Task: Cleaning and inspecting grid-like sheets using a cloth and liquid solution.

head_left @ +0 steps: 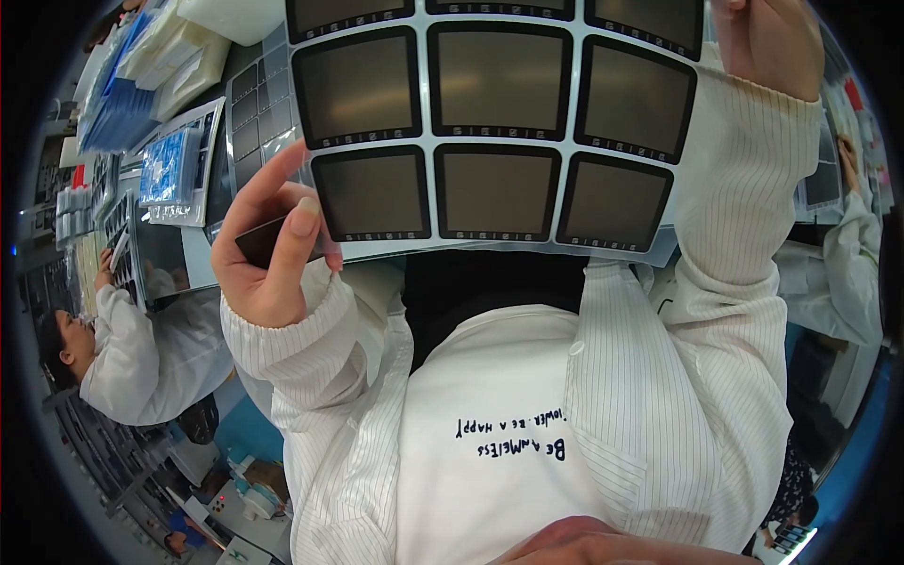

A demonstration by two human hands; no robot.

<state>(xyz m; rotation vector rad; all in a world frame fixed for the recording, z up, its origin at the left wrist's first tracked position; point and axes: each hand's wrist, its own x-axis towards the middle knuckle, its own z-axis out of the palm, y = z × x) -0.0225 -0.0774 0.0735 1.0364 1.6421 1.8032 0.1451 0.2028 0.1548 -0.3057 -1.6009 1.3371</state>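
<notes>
A large pale sheet bearing rows of dark rectangular panels with black borders spreads in front of me, its far part cut off by the picture's edge. At its left edge is my left hand, the fingers bent and the thumb lying over a small dark flat piece. The index fingertip meets the sheet's edge, and the other fingers are partly hidden. By the sheet's upper right corner is my right hand, cut off by the frame, so its fingers and anything in them are hidden.
On the left bench lie a stack of clear plastic trays, a blue packet and another sheet of dark panels. A co-worker in a white coat sits at the left; another white sleeve shows at the right.
</notes>
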